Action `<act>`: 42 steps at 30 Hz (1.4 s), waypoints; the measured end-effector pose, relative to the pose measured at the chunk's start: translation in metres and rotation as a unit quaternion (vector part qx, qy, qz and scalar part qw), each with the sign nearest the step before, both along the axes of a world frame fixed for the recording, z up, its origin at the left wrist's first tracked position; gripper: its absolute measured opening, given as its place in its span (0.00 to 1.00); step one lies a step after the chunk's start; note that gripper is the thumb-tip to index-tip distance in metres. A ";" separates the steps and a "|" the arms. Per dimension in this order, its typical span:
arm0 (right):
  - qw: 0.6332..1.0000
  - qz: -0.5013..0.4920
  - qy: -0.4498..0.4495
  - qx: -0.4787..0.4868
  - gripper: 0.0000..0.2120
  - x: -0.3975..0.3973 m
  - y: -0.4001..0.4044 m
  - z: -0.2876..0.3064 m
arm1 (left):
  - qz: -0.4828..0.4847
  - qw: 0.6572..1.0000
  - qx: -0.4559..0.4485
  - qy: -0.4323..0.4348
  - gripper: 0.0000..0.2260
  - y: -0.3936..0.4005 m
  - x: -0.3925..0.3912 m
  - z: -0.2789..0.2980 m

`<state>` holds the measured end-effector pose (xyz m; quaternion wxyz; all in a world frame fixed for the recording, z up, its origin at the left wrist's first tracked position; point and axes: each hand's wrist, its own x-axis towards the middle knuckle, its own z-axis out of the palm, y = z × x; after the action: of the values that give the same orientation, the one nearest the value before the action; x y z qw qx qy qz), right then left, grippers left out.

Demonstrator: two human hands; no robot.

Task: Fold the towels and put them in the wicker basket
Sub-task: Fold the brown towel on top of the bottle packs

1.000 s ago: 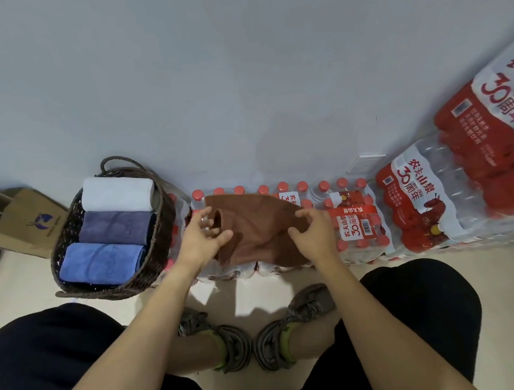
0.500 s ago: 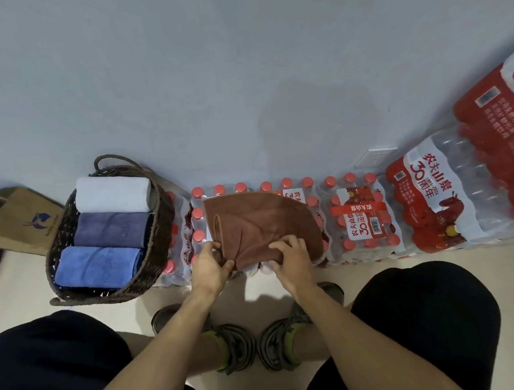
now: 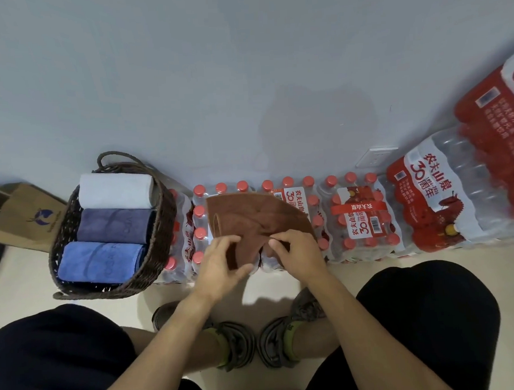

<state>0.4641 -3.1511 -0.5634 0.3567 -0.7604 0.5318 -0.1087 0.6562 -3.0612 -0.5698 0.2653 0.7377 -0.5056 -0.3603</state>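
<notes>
A brown towel (image 3: 250,215) lies partly folded on top of a pack of water bottles (image 3: 279,191) in front of me. My left hand (image 3: 220,264) grips its near left edge, thumb under the hanging cloth. Just to the right, my right hand (image 3: 299,252) pinches the near edge between curled fingers. The dark wicker basket (image 3: 162,216) stands on the floor to the left. It holds a white rolled towel (image 3: 115,186) at the back, a purple one (image 3: 115,226) in the middle and a blue one (image 3: 99,262) at the front.
More shrink-wrapped bottle packs (image 3: 360,217) line the grey wall, with larger red-labelled packs (image 3: 444,198) stacked at the right. A brown paper bag (image 3: 24,216) leans left of the basket. My knees and sandalled feet (image 3: 250,342) fill the near floor.
Both hands have come closer together along the towel's near edge and drawn it toward me. The towel now looks narrower at the front, bunched between the hands.
</notes>
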 end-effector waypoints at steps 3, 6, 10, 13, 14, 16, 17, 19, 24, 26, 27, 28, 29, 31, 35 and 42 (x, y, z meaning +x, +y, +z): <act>0.999 0.000 -0.041 0.018 0.11 0.000 0.002 0.004 | -0.006 0.998 -0.037 -0.050 0.18 -0.001 -0.014 -0.007; 0.999 -0.013 -0.042 0.026 0.11 -0.002 0.004 0.006 | 0.017 0.996 -0.032 -0.079 0.05 -0.006 -0.012 -0.005; 0.997 -0.046 -0.050 0.035 0.08 -0.006 0.005 0.008 | 0.009 0.994 -0.072 -0.076 0.03 -0.008 0.000 0.005; 0.994 -0.059 -0.087 0.017 0.05 0.001 0.009 0.019 | 0.012 0.997 -0.071 0.009 0.03 -0.009 0.008 0.025; 0.992 -0.054 -0.115 0.024 0.08 0.006 0.013 0.025 | 0.009 0.996 -0.071 0.044 0.03 -0.009 0.009 0.032; 0.982 -0.023 -0.176 0.064 0.19 0.019 0.023 0.039 | 0.008 0.993 -0.079 0.091 0.04 -0.011 0.008 0.047; 0.980 0.000 -0.184 0.069 0.24 0.026 0.028 0.044 | 0.013 0.991 -0.083 0.106 0.04 -0.012 0.007 0.055; 0.984 0.026 -0.169 0.053 0.28 0.035 0.037 0.048 | 0.027 0.988 -0.083 0.130 0.05 -0.016 0.006 0.067; 0.987 0.021 -0.145 0.062 0.07 0.027 0.039 0.054 | -0.050 0.995 -0.023 0.086 0.04 -0.023 0.018 0.079; 0.992 0.050 -0.101 0.064 0.06 0.022 0.035 0.056 | -0.100 0.995 -0.009 0.030 0.03 -0.028 0.026 0.079; 0.994 0.053 -0.074 0.064 0.07 0.019 0.033 0.057 | -0.120 0.993 -0.009 -0.004 0.03 -0.032 0.030 0.077; 0.995 0.052 -0.044 0.067 0.09 0.015 0.030 0.057 | -0.136 0.990 -0.011 -0.034 0.03 -0.036 0.033 0.076; 0.996 0.050 -0.011 0.069 0.11 0.011 0.026 0.057 | -0.149 0.987 -0.011 -0.058 0.04 -0.042 0.036 0.075; 0.993 0.053 0.058 0.085 0.12 0.001 0.016 0.057 | -0.168 0.980 -0.004 -0.103 0.06 -0.052 0.042 0.071; 0.981 0.041 0.138 0.131 0.07 -0.022 -0.014 0.057 | -0.165 0.969 0.006 -0.182 0.10 -0.076 0.054 0.056; 0.972 -0.093 0.032 0.212 0.04 -0.032 -0.062 0.038 | -0.101 0.979 0.043 -0.171 0.08 -0.120 0.064 0.017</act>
<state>0.4324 -3.2133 -0.5252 0.4805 -0.6180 0.6223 -0.0016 0.7198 -3.1811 -0.5527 0.1054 0.7441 -0.5996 -0.2751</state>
